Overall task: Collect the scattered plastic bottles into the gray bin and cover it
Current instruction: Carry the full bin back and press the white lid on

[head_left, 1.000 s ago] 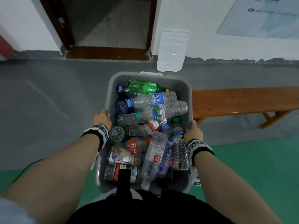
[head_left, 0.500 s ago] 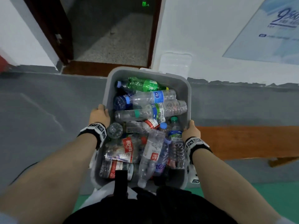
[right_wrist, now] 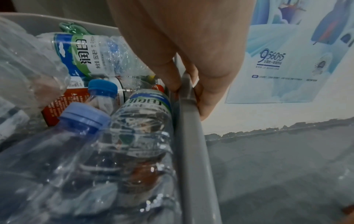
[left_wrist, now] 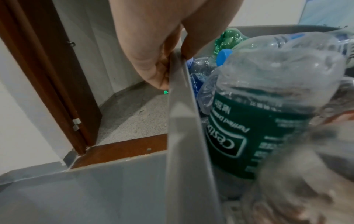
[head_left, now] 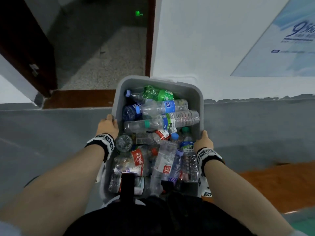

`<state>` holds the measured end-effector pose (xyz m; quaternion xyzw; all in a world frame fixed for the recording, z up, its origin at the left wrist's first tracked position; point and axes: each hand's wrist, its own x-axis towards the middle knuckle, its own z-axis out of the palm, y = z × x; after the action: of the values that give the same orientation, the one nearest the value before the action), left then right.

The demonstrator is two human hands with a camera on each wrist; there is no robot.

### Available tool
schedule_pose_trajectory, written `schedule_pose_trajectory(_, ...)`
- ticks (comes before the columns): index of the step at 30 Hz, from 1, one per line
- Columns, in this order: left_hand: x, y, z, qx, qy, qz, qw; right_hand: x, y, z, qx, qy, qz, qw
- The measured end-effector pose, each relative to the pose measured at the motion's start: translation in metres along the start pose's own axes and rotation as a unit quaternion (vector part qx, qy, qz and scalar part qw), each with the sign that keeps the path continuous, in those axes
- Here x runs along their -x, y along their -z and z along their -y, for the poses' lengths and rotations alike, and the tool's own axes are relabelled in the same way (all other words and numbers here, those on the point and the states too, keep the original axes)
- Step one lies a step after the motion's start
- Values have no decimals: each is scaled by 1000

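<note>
The gray bin [head_left: 194, 89] is lifted in front of me, packed with several plastic bottles [head_left: 162, 121], clear ones plus a green one [head_left: 158, 93] at the far end. My left hand [head_left: 107, 124] grips the bin's left rim [left_wrist: 180, 94], thumb inside and fingers under the lip. On the opposite rim [right_wrist: 189, 121] my right hand [head_left: 203, 141] holds the same way. In the left wrist view a bottle with a dark green label [left_wrist: 254, 121] stands close; in the right wrist view blue-capped bottles [right_wrist: 86, 121] lie against the wall. The lid is hidden behind the bin.
A doorway [head_left: 102, 53] with a dark wooden frame and threshold [head_left: 80, 98] opens ahead left. A white wall with a blue poster [head_left: 286, 53] rises ahead right. An orange wooden bench [head_left: 265, 184] lies low on my right, over gray floor [head_left: 42, 133].
The bin, held in both hands, has risen and come closer to the wall and doorway. The white lid leaning on the wall has dropped out of sight behind it. The bench slid lower right.
</note>
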<state>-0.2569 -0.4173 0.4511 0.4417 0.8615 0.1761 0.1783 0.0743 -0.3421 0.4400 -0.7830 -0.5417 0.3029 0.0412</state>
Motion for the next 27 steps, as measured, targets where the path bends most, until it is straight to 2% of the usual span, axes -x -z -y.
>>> schedule_pose_trajectory(4, -89, 6, -42, 6, -37, 8, 999, -50, 15, 46, -7, -29, -20, 999)
schedule_pose_trajectory(9, -160, 6, -72, -14, -46, 20, 999, -96, 37, 93, -12, -26, -36, 999)
schedule_pose_trajectory(18, -226, -28, -115, -18, -67, 38, 997, -169, 53, 115, 9, -45, -51, 998)
schedule_pose_trajectory(27, -261, -102, -184, -12, 15, 17, 1000, -299, 71, 106, 61, -23, -12, 998)
